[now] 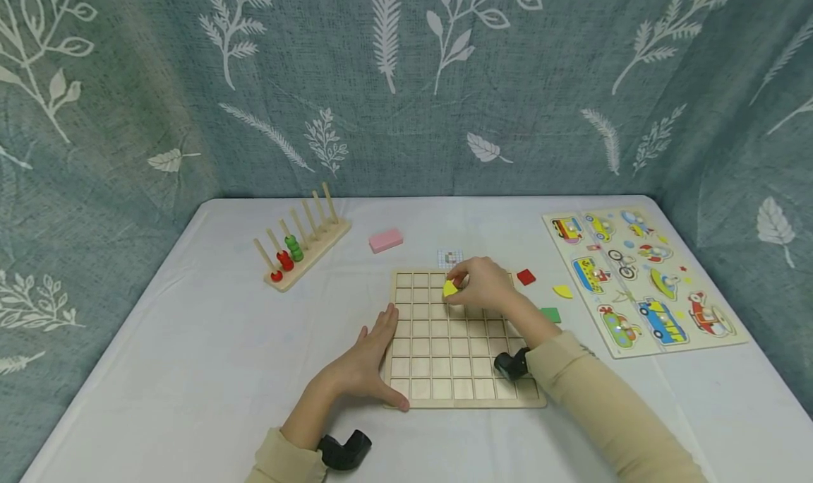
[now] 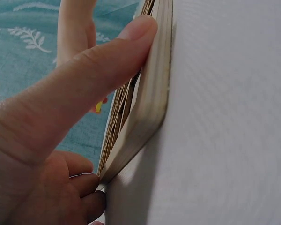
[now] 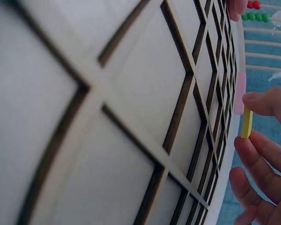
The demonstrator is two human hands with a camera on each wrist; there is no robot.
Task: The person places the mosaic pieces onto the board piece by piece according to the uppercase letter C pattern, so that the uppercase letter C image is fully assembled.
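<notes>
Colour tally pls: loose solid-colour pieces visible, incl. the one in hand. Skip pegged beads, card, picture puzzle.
Yellow: 2 (held yellow piece in the right hand, curved yellow piece)
Red: 1 (red piece)
Green: 1 (green piece)
Pink: 1 (pink block)
Total: 5

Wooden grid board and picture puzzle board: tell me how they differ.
The wooden grid board is plain and divided into squares; the picture puzzle board is colourfully illustrated. The left hand touches the wooden grid board's edge, while no hand touches the picture puzzle board. Both rest on the white table.
</notes>
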